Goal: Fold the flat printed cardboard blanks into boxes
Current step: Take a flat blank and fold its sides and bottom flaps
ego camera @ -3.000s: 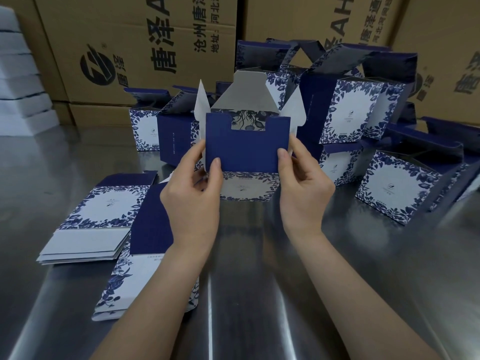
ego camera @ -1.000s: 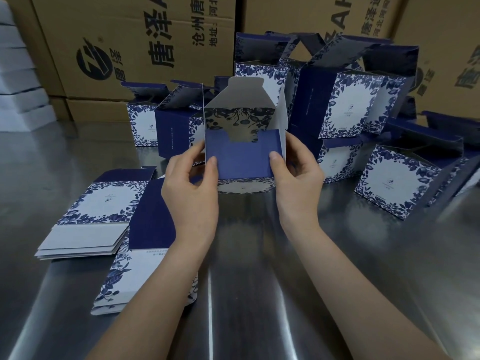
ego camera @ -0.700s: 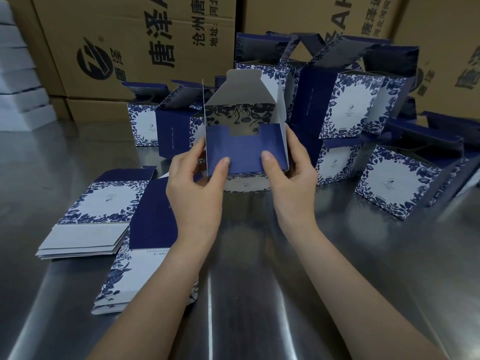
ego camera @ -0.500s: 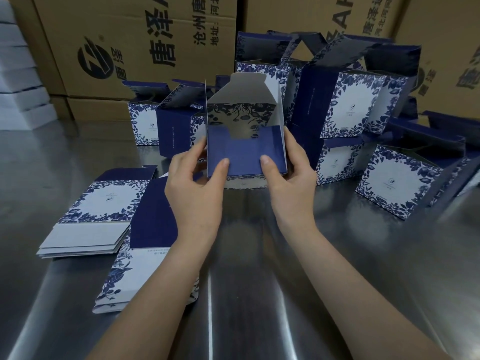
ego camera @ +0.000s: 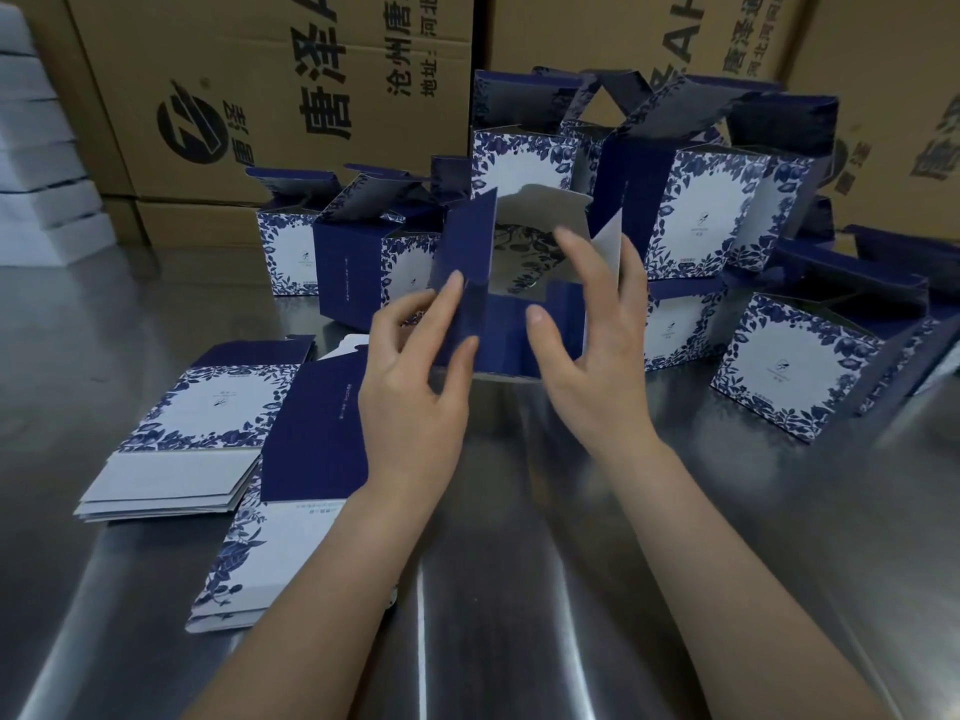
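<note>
many folded boxes [ego camera: 717, 215] stand at the back of the steel table [ego camera: 519, 589] — two stacks of flat blanks [ego camera: 197, 423] remain. before them, a half-folded box [ego camera: 511, 330]: left hand [ego camera: 410, 407] pinches its side flap, right hand [ego camera: 597, 366] grips the front wall — flaps unclosed.

Behind the half-folded box [ego camera: 519, 330] and to its left, the brown carton [ego camera: 156, 54] carries a round black logo [ego camera: 195, 122], big sideways characters 唐泽 followed by a letter A, and smaller lines 沧州唐 and 地址:河北, all cut by the top edge. Straight behind the box, a second carton [ego camera: 597, 33] shows AH, 唐泽通 and a small line starting 河北. The fine print on the folded boxes [ego camera: 706, 220] behind it and the flat blanks [ego camera: 218, 407] to its left is too small for me to read.
</note>
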